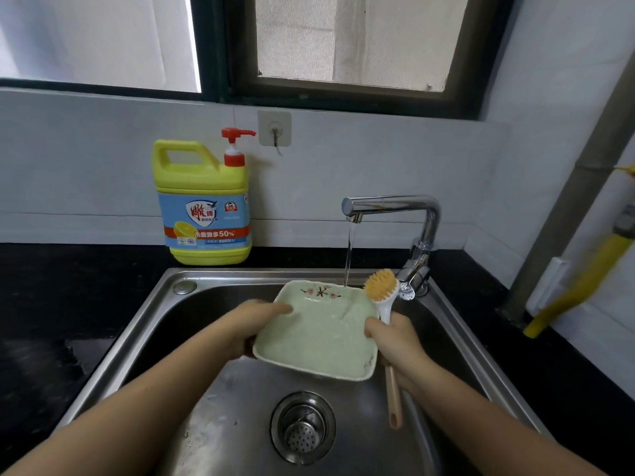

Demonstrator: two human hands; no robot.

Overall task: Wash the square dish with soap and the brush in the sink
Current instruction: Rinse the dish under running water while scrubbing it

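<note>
Glossy square dish (pixel 319 338) hangs over steel sink (pixel 130 324), orange-bristled brush (pixel 380 288) alongside.

square dish (pixel 319 338): pale green, blossom motif, tilted over the sink (pixel 113 355), wet
brush (pixel 381 286): orange bristles up, at the dish's right edge
soap bottle (pixel 204 204): yellow, red pump, upright behind sink

One wide-angle head-worn view faces forward and down, close above and behind the grip of the left hand (pixel 257 321) and right hand (pixel 395 340) on the dish (pixel 316 341); the window (pixel 343 39) lies beyond it.
</note>
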